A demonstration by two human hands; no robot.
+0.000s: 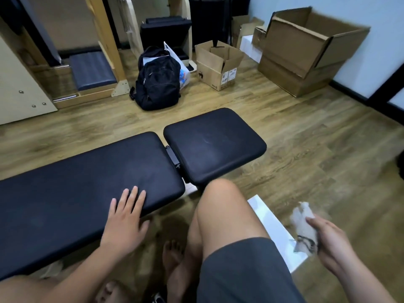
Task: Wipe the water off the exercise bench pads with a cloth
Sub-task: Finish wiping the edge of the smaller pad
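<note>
Two black pads make up the bench in front of me: a long back pad (87,189) running off to my left and a shorter seat pad (214,145) to its right, with a black hinge bracket (173,158) in the gap between them. Faint pale smears show on the seat pad; I cannot tell whether they are wet.

My left hand (125,217) lies flat on the near right corner of the long pad, fingers straight and slightly spread, gripping nothing.

The cloth (303,228), a crumpled whitish rag with a dark mark on it, is off the bench altogether. My right hand (328,239) has it bunched in curled fingers with the thumb across the top, low at my right side and well apart from both pads. It is blurred.

My bare right knee (223,206) rises between that hand and the seat pad, overlapping the pad's near edge. A flat white board (275,232) lies on the wood floor (306,149) under the cloth, just beside my thigh.

Beyond the bench a black backpack (158,82) stands on the floor with a white plastic bag (182,71) against its right side. Right of them sits a small open cardboard box (216,68), and farther right a large open cardboard box (306,53) by the wall. Wooden-framed padded equipment (94,71) fills the far left.
</note>
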